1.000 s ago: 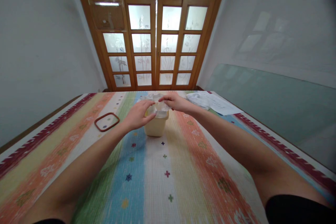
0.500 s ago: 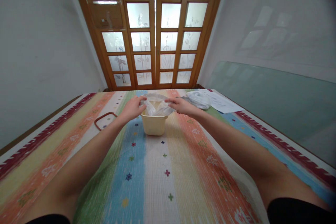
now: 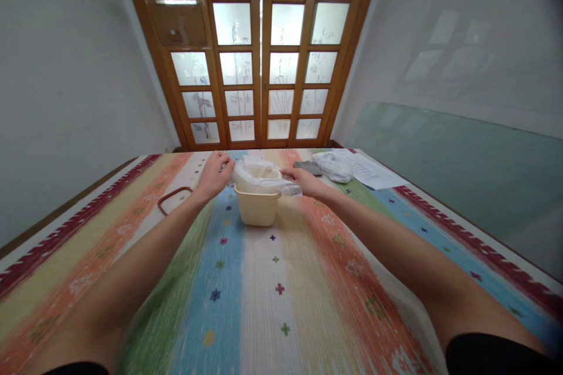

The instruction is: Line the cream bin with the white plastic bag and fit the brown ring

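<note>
Left hand: the left hand (image 3: 214,174) is curled shut on the left edge of the clear plastic bag (image 3: 259,174), pulling it outward past the bin's rim.
Right hand: the right hand (image 3: 302,180) pinches the bag's right edge, fingers closed and low beside the rim.
Bag: stretched between both sets of fingers, draped into the cream bin (image 3: 257,207).
Bin: upright on the striped cloth (image 3: 272,281), just below the fingers.
Nearby: a brown ring frame (image 3: 172,198) lies left of the left fingers; a crumpled white bag (image 3: 333,166) and a paper sheet (image 3: 367,171) lie beyond the right fingers.
</note>
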A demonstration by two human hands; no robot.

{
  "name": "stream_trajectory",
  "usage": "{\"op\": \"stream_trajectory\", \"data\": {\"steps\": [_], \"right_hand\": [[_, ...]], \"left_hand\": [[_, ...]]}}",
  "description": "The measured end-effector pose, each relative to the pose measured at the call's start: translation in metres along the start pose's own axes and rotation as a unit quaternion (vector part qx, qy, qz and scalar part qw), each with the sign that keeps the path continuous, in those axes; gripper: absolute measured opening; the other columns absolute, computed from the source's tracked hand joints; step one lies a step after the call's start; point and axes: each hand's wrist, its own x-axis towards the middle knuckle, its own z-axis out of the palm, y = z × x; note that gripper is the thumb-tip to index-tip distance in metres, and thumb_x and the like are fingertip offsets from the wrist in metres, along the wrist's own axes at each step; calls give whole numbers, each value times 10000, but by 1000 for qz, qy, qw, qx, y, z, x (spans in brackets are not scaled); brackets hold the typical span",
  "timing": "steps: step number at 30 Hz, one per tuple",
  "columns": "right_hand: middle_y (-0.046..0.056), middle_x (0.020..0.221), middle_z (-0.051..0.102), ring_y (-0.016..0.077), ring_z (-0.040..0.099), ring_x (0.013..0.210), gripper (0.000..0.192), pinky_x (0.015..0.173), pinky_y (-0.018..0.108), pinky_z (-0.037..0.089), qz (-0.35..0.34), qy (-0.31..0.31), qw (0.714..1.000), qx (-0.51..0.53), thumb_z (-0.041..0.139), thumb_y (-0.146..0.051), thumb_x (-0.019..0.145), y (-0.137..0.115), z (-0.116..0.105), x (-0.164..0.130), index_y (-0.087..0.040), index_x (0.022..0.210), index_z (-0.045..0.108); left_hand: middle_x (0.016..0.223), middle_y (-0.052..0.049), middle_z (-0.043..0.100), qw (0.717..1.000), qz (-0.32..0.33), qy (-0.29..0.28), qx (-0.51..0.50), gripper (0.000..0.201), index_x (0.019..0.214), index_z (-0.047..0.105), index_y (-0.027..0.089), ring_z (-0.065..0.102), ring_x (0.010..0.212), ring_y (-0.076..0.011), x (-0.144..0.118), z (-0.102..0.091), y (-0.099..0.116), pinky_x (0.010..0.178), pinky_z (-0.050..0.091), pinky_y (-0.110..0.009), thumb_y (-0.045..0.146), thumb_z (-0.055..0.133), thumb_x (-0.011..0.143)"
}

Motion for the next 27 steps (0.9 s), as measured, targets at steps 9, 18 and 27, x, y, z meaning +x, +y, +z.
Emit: {"op": "stream_trajectory", "data": {"steps": [9, 18, 27], "right_hand": [[20, 1078, 727, 180, 661, 984, 287, 863, 242, 462, 22, 70, 997, -20, 533, -165, 957, 4, 5, 3, -176, 1139, 755], [76, 1064, 678, 196, 600, 1032, 222, 940, 314, 462, -24, 206, 976, -71, 560, -283, 971, 4, 7, 12, -162, 1016, 741], [79, 1101, 677, 194, 611, 1059, 276, 988, 333, 487, -188, 119, 975, -21, 535, -385, 1004, -42, -2, 4, -177, 1047, 710]], "left_hand": [[1027, -79, 699, 980, 71, -117, -146, 323, 876, 679, 187, 623, 1000, -221, -37, -21, 7, 939, 466, -369, 399, 482, 1020], [1004, -80, 691, 988, 64, -80, -117, 341, 721, 595, 198, 634, 997, -229, -51, -19, 10, 1016, 476, -410, 399, 534, 990], [1179, -64, 709, 968, 205, -118, 88, 277, 1178, 672, 268, 622, 1167, -274, -57, -14, 37, 1270, 194, -580, 390, 652, 931]]}}
